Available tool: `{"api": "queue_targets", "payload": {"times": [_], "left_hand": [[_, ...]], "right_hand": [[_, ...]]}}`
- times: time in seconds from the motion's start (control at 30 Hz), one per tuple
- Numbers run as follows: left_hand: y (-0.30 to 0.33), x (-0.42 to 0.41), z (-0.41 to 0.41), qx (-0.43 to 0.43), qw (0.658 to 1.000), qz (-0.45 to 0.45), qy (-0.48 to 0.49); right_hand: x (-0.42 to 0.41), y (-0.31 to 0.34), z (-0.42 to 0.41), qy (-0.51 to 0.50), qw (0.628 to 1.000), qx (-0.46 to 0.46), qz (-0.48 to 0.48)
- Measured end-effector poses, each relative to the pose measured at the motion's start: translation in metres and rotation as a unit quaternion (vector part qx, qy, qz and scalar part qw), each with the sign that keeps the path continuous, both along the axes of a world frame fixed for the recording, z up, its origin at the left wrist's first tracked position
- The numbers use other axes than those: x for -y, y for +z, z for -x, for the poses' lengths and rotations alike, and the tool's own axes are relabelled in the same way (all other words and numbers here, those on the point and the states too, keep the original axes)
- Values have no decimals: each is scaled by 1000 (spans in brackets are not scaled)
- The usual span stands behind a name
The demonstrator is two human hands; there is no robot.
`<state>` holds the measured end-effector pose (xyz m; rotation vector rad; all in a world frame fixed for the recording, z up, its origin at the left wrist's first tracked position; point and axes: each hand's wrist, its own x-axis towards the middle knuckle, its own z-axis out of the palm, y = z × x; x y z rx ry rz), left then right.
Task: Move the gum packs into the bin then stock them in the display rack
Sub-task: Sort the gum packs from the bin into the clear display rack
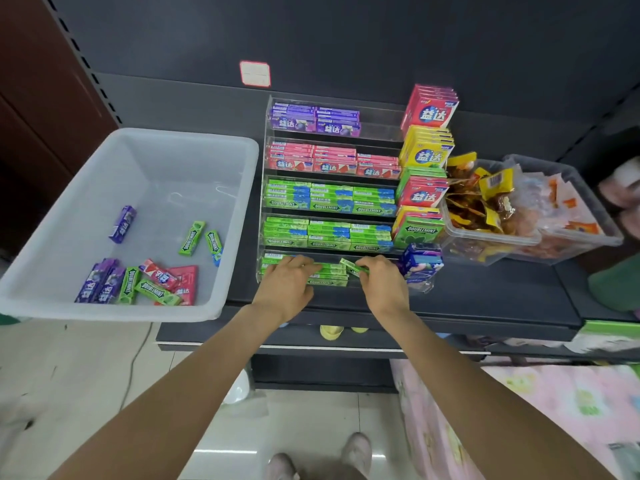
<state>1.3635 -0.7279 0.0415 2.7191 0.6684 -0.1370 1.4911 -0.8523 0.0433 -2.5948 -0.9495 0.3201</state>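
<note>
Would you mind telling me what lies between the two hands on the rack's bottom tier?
In the head view, stacked green Doublemint gum packs fill the stretch between the left hand and right hand on the clear acrylic display rack.

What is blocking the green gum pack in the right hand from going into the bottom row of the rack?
Nothing visible. The right hand pinches the green gum pack just above the bottom row, whose right end looks free beside the stacked packs.

Even, bright overhead light, soft shadows. Glare on floor tiles (pixel 225 452). Wide-angle bending at edges; corners blurred.
</note>
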Motion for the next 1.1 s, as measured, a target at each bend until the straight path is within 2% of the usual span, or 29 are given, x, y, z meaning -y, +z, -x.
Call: {"api": "queue_targets", "payload": {"times": [0.17, 0.27, 0.37, 0.5, 0.6, 0.9, 1.0, 1.1], "left_hand": [[-2, 2, -2, 5, 1000, -18, -2], [-3, 2, -3, 12, 1000, -25, -8], [-5, 2, -3, 22, 999, -30, -4], [-8, 6, 2, 43, 997, -65, 28], [-8, 5, 6, 45, 994, -84, 49], [0, 2, 9, 8, 995, -74, 69], [9, 5, 10, 30, 994, -53, 91], [24, 8, 16, 85, 989, -45, 116]], "right_hand": [[-7, -2, 0, 27, 999, -28, -34], [-2, -5, 6, -10, 998, -23, -61], [4, -4, 11, -33, 999, 14, -21], [4, -3, 14, 22, 1000, -22, -1], [-3, -4, 17, 85, 996, -10, 27], [-16, -4, 31, 75, 997, 4, 34], [-15, 3, 32, 95, 995, -3, 36], [-16, 17, 35, 140, 990, -16, -3]]}}
